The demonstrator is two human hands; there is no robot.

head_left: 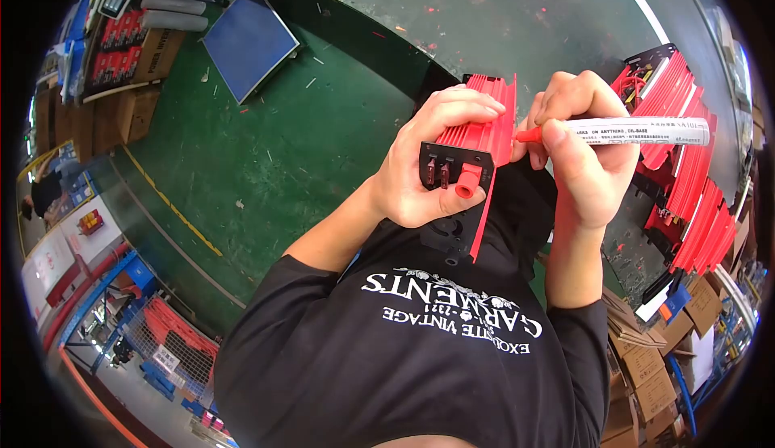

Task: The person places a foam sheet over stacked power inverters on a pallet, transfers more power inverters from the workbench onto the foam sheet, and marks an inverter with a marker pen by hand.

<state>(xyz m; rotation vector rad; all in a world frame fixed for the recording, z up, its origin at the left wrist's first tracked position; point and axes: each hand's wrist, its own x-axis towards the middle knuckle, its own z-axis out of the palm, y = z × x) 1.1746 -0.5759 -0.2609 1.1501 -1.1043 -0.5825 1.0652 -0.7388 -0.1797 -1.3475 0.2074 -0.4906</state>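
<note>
A red finned metal case (502, 140) with a black end plate (454, 165) is held up in front of my chest. My left hand (420, 161) wraps round it, fingers over the fins and thumb by the end plate. A red round fitting (467, 186) and two small dark parts show on that plate. My right hand (588, 145) grips a white marker pen (638, 131) lying level, its red tip end pointing left at the case's side. Whether the tip touches the case cannot be made out.
More red finned cases (686, 173) stand in a row on the grey bench (565, 12) at the right. Cardboard boxes (646, 367) are stacked below them. A blue panel (252, 43) lies over the green floor (282, 141). At upper left are boxes with red units (117, 64).
</note>
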